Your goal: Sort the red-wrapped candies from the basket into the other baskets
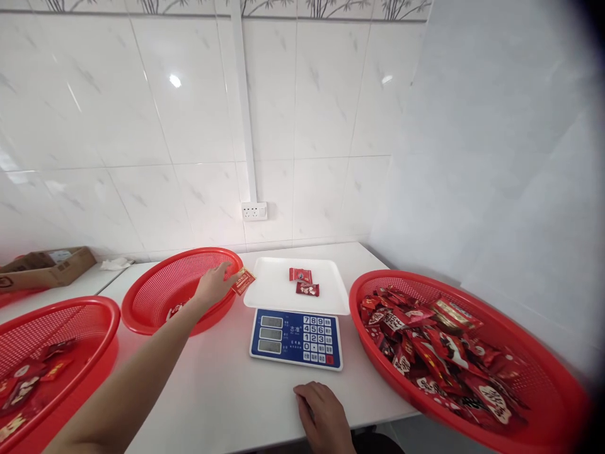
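Observation:
My left hand (215, 285) reaches over the right rim of the middle red basket (155, 284), its fingers closed on a small red-and-gold packet (244, 282) beside the scale tray's left edge. On the white tray (269, 290) lie two red wrapped candies, one bright red (300, 275) and one darker (307, 289). The blue keypad of a digital scale (295, 338) faces me; its display figures are too faint to read. Below the scale, my right hand (325, 416) rests on the white table with curled fingers and nothing visible in it.
A large red basket (543, 366) full of red packets stands at the right. Another red basket (94, 309) holding packets is at the lower left. Behind it sit a cardboard box (51, 271) and a white tissue (116, 263). A socket (254, 211) is on the tiled wall.

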The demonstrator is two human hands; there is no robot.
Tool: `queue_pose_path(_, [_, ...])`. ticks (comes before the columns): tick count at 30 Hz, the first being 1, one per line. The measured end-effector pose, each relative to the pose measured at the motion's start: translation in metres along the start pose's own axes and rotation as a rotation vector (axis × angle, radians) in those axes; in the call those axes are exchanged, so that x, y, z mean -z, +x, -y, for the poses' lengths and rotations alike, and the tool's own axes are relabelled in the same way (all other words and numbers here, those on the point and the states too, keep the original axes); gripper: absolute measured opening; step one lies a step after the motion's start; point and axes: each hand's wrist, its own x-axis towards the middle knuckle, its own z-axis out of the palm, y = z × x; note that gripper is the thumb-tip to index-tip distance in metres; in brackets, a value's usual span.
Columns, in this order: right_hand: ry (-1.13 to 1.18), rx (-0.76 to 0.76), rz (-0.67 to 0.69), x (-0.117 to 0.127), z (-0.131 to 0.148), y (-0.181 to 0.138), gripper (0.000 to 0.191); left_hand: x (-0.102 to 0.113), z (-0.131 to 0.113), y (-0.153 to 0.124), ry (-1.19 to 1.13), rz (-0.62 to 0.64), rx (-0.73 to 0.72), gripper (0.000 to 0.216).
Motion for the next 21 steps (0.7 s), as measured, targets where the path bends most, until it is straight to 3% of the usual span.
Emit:
queue_pose_path(6, [-0.01,-0.007,-0.017,0.001,0.001,0.0,0.018,-0.013,-0.025,-0.001,-0.008,0.008,-0.058,0.032])
queue_pose_path(12, [-0.001,-0.018,-0.026,0.003,0.004,0.002,0.018,0.012,-0.013,-0.003,0.041,-0.233,-0.025,0.035])
queue_pose_path(15, [0.002,-0.024,-0.011,0.004,0.005,0.002,0.018,0.012,-0.011,-0.003,0.121,-0.316,-0.079,0.04])
queue_pose_path(17, [0.004,-0.027,-0.009,0.004,0.005,0.002,0.018,-0.001,-0.021,-0.003,0.133,-0.259,-0.179,0.045])
queue_pose_path(21, [0.006,-0.026,-0.009,0.004,0.005,0.003,0.019,-0.043,-0.067,0.002,0.077,0.015,-0.392,0.056])
